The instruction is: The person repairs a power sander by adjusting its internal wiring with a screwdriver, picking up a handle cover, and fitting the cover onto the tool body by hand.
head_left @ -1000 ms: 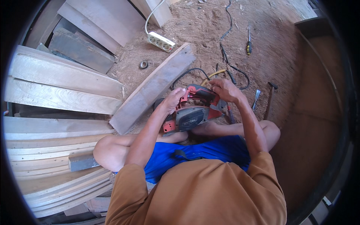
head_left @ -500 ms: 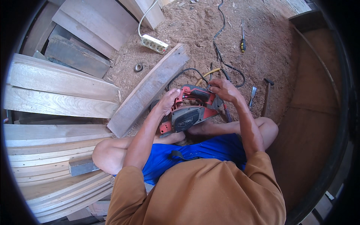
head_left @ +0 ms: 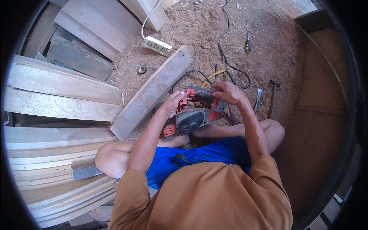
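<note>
Stacked pale boards (head_left: 65,86) fill the side beyond the left grip (head_left: 171,104), and a loose grey plank (head_left: 153,96) slants just past it. The red-and-black power planer (head_left: 195,119) sits between the two grips, close to the crossed legs (head_left: 274,134). The left grip is closed round its left end, thumb on the red housing; the right grip (head_left: 229,93) has bent fingers at the handle's right end, though I cannot tell whether they pinch anything. This looks like fine fingertip work: brace the body firmly with the left, keep both clear of the underside, and let only the right fingertips move. The black cord (head_left: 240,69) looping beyond the right grip is best left slack. To that grip's right lie a hammer (head_left: 273,97) and, nearer, a chisel-like tool (head_left: 258,98).
</note>
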{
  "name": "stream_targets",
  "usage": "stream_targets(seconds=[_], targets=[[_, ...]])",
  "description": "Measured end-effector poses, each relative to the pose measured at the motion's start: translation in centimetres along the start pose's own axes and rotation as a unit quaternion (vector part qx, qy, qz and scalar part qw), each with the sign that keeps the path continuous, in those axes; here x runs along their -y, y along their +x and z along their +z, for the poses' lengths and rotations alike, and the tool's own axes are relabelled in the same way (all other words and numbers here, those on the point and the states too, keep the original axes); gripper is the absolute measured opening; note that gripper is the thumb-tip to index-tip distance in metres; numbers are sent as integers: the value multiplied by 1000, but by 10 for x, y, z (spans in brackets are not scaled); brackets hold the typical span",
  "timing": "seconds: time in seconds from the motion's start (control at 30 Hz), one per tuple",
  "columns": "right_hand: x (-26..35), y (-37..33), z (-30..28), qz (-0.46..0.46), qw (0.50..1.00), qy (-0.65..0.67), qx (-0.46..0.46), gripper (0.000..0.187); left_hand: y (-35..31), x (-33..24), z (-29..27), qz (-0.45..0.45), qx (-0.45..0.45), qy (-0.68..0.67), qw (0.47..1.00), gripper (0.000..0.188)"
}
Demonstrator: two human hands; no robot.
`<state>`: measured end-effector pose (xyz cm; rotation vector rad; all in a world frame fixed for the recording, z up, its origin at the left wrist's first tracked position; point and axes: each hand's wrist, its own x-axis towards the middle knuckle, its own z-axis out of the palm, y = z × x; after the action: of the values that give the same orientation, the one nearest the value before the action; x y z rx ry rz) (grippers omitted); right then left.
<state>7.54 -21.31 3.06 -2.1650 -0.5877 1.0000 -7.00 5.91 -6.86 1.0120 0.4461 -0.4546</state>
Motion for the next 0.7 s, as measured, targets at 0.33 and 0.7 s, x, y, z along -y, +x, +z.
stream_targets(seconds=[0.33, 0.7], targets=[[12, 8, 34, -74, 989, -119, -42, 40, -1, 2, 1, -9, -30, 4, 999, 34], [17, 3, 32, -97, 985, -132, -59, 39, -7, -7, 10, -24, -13, -53, 998, 67]])
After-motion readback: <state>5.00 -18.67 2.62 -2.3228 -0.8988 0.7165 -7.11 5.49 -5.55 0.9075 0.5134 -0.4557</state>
